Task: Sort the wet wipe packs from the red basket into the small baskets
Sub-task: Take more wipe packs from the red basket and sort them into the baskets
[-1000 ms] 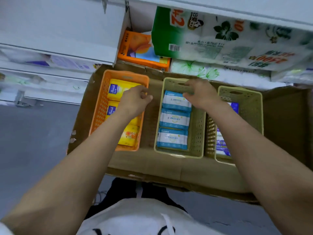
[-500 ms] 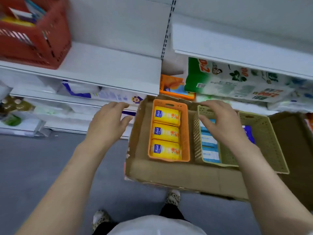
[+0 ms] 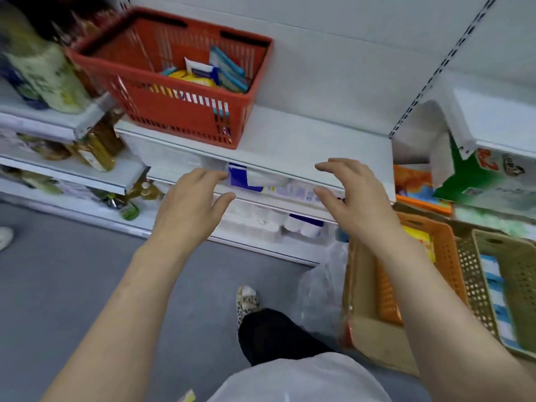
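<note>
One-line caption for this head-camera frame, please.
Both empty hands, left hand and right hand, reach up toward the red basket of wet wipe packs on the shelf.

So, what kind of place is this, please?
Probably a shop aisle: tiered white shelves stocked with bottles and packaged paper goods, and a red basket of the kind shoppers carry.

Red basket [image 3: 185,111] — orange basket [image 3: 443,256], leopard-print shoe [image 3: 246,303].

No legible text; print on green-white pack [image 3: 475,181] too blurred.
</note>
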A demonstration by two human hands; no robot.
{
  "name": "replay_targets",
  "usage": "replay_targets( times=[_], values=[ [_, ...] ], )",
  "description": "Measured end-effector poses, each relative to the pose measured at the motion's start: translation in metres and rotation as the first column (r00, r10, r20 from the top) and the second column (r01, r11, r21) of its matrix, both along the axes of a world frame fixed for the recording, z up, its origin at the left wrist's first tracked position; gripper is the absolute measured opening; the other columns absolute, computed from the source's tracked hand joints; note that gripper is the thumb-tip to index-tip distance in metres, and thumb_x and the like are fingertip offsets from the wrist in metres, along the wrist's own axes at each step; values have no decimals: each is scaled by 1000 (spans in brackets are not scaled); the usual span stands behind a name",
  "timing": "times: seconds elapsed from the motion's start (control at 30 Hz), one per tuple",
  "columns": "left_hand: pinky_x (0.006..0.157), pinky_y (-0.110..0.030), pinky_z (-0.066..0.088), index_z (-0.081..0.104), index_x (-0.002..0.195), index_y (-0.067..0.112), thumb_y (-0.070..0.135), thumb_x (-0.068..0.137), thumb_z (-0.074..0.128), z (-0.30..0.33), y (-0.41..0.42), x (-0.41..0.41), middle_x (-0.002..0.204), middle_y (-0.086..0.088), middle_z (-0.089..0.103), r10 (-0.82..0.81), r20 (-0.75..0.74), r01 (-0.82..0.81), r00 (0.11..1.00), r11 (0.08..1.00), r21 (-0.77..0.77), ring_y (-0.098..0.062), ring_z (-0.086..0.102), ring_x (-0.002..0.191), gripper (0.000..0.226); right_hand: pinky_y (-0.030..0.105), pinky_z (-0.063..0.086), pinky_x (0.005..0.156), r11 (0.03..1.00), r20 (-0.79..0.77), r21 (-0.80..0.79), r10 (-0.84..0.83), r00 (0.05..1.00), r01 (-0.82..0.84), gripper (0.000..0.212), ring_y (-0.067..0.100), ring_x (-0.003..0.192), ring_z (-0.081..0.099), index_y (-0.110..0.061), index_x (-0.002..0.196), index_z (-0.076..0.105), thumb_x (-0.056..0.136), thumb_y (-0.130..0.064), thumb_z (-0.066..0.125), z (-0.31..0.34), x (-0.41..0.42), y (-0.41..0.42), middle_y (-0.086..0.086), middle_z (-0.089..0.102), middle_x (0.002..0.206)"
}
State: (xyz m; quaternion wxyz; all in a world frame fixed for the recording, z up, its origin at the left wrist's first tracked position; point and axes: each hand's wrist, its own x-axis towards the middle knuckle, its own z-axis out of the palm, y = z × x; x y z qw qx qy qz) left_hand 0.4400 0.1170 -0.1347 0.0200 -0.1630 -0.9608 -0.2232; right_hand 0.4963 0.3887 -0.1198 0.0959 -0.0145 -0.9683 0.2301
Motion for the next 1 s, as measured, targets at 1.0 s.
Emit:
replay_targets(
  times=[1.0],
  values=[
    [104,-37,38,46,142,19,48,91,61,-14,-76,-506,141,-8,50,-306,322,357,896,928,-110,-26,46,129,60,29,44,76,968,771,227,-109,628,-111,52,24,105,61,-19,115,63,75,-49,77,-38,-456,-141,3,65,114]
  ],
)
